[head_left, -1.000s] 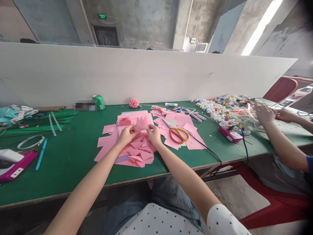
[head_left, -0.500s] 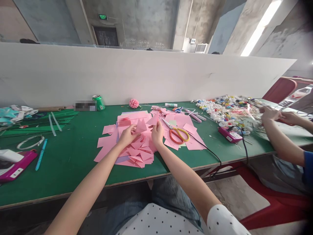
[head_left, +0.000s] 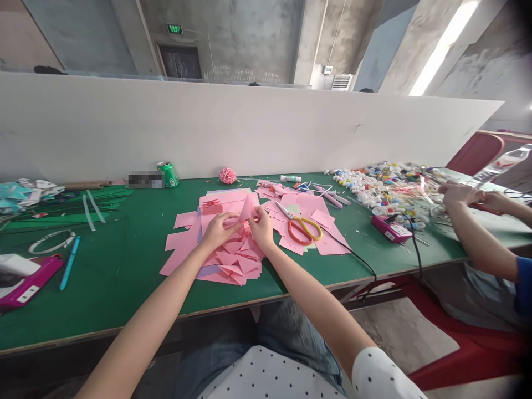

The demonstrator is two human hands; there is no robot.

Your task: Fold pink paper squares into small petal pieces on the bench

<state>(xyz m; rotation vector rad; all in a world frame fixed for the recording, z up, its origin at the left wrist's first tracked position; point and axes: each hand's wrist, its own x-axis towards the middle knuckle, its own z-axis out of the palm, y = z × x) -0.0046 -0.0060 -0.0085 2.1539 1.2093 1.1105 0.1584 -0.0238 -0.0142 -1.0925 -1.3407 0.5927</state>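
Note:
Between my hands stands a pointed piece of folded pink paper (head_left: 246, 209), its tip upward. My left hand (head_left: 220, 230) pinches it from the left, and my right hand (head_left: 261, 228) grips it from the right with the fingers closed. Whether it is one piece or two pressed together I cannot tell. Below lies a loose heap of folded pink paper pieces (head_left: 235, 259) on larger pink sheets (head_left: 178, 242). Scissors (head_left: 305, 228) with red and yellow handles rest on pink paper just right of my right hand.
A pink paper ball (head_left: 228, 176), a glue stick (head_left: 291, 178) and a green can (head_left: 167, 174) stand or lie along the white partition (head_left: 249, 127). Colourful small parts (head_left: 374, 185) spread at right, near a co-worker's hands (head_left: 461, 195). A magenta power strip (head_left: 390, 229) trails a black cable.
My right hand has moved left, bringing its pink paper against the piece in my left hand. Two separate paper points now appear as one. My left hand has hardly moved.

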